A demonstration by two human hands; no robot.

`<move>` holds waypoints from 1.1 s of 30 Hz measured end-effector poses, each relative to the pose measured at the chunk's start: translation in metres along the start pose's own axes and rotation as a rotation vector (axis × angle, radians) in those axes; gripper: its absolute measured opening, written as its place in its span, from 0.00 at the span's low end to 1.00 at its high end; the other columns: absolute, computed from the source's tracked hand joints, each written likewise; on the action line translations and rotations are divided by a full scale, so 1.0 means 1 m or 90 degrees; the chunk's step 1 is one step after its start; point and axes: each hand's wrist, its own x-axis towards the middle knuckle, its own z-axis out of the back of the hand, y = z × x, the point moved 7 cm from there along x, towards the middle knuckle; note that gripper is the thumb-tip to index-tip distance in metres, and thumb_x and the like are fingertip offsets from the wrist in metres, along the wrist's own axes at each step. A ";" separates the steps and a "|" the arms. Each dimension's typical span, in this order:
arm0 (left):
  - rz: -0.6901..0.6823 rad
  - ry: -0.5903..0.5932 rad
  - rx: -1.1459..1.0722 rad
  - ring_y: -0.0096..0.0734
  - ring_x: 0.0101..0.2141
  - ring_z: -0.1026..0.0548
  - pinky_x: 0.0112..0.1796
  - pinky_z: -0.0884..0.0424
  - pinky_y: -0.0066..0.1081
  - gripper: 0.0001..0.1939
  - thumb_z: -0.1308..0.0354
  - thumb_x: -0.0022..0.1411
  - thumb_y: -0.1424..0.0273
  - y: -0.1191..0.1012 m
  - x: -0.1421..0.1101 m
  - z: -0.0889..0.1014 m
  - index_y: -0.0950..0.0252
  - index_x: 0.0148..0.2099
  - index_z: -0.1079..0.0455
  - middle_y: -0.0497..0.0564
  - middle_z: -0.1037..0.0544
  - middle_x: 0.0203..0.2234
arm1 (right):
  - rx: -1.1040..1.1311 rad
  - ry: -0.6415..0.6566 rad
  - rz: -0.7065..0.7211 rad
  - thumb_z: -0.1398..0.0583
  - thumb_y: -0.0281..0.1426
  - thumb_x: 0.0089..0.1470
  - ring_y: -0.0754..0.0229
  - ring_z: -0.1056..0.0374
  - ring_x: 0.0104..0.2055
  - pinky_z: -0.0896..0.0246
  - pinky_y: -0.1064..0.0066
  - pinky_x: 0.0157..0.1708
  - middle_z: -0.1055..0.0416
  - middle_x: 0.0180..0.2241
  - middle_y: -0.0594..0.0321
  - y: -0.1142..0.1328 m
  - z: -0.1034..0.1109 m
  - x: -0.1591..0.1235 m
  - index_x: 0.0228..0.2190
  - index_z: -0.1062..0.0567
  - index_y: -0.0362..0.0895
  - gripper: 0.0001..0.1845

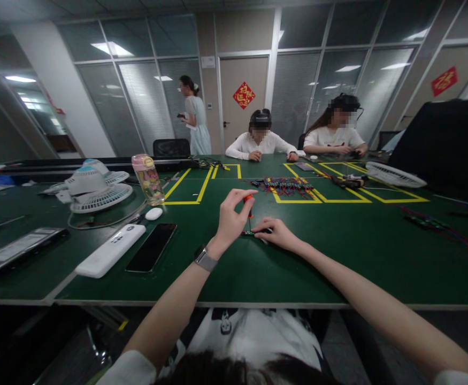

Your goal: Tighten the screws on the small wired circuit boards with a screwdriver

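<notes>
My left hand (232,213), a watch on its wrist, is closed around the orange-red handle of a screwdriver (251,216). The tool stands nearly upright, its thin shaft reaching down to a small green circuit board (248,233) on the table. Low beside that board, my right hand (274,232) has its fingers pinched on the board's right end. Something small and black shows under those fingers, too hidden to name. Beyond my hands lies a cluster of circuit boards with red and blue wires (285,186).
On the green table (317,267), left, are a black phone (152,247), a white power bank (111,250), a white earbud case (153,214), a bottle (148,179) and fans (97,195). Wired boards (428,220) lie right. Two people sit opposite; another person stands behind.
</notes>
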 end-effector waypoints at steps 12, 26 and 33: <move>-0.004 0.064 -0.035 0.30 0.44 0.29 0.47 0.34 0.30 0.15 0.53 0.67 0.70 0.000 0.000 -0.010 0.60 0.54 0.33 0.52 0.26 0.42 | -0.003 0.004 0.005 0.36 0.34 0.51 0.58 0.32 0.34 0.38 0.66 0.39 0.27 0.30 0.58 -0.004 -0.001 0.000 0.35 0.19 0.44 0.10; -0.004 0.058 -0.054 0.30 0.49 0.31 0.50 0.37 0.32 0.18 0.57 0.69 0.72 0.004 0.000 -0.009 0.61 0.58 0.38 0.53 0.28 0.48 | -0.001 0.003 0.013 0.37 0.34 0.51 0.58 0.32 0.34 0.37 0.66 0.39 0.26 0.30 0.58 -0.003 0.000 0.000 0.35 0.19 0.44 0.10; 0.004 -0.008 0.019 0.27 0.36 0.30 0.42 0.33 0.29 0.10 0.43 0.61 0.70 0.000 0.000 -0.001 0.61 0.45 0.27 0.49 0.30 0.35 | -0.003 0.003 0.004 0.36 0.33 0.51 0.58 0.32 0.35 0.38 0.65 0.40 0.26 0.30 0.58 -0.002 0.000 0.000 0.35 0.19 0.44 0.09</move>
